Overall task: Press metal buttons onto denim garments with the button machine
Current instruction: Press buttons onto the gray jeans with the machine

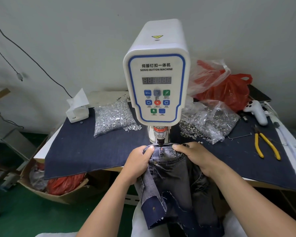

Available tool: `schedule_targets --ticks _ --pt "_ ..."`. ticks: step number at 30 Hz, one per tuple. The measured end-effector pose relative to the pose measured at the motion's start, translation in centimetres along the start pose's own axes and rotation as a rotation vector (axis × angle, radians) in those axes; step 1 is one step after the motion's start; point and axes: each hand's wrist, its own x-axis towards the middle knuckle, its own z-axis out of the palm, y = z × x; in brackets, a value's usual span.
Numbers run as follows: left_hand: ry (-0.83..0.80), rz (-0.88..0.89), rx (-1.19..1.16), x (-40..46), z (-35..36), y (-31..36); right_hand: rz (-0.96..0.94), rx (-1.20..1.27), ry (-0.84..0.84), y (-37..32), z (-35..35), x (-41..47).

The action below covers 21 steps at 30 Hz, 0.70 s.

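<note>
While the denim garment point(167, 166) sits with its waistband under the punch point(160, 142) of the button machine point(156, 86), I judge I'm at the positioning step, the band's edge lined up near the red light spot. My left hand point(138, 161) pinches the band just left of the punch and my right hand point(193, 154) curls over it just right, the cloth stretched between them at the near edge of the bench point(85, 149). Next I'd need fingers clear and the band flat before pressing.
</note>
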Motion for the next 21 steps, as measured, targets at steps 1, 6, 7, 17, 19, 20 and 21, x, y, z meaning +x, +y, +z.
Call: schedule_targets --ticks 1,6,7,17,19,20,21 --pt "0.003 0.003 0.004 -0.06 0.02 0.05 0.0 0.004 -0.002 0.08 -0.02 0.06" --pt "-0.013 0.001 -0.007 0.1 -0.05 0.05 -0.011 0.0 -0.023 0.18 -0.19 0.06" --pt "-0.017 0.001 -0.009 0.09 -0.08 0.02 -0.013 0.002 -0.032 0.26 -0.21 0.1" --pt "-0.029 0.004 -0.017 0.02 -0.15 -0.21 -0.032 -0.027 -0.05 0.09 -0.2 -0.06" --pt "-0.024 -0.003 -0.019 0.0 -0.06 -0.17 -0.034 -0.029 -0.047 0.2 -0.27 0.01" --pt "-0.021 -0.007 -0.021 -0.04 -0.05 -0.12 -0.024 -0.022 -0.051 0.24 -0.29 0.0" --pt "-0.021 -0.007 -0.028 -0.13 -0.06 -0.08 -0.011 -0.015 -0.05 0.27 -0.33 -0.01"
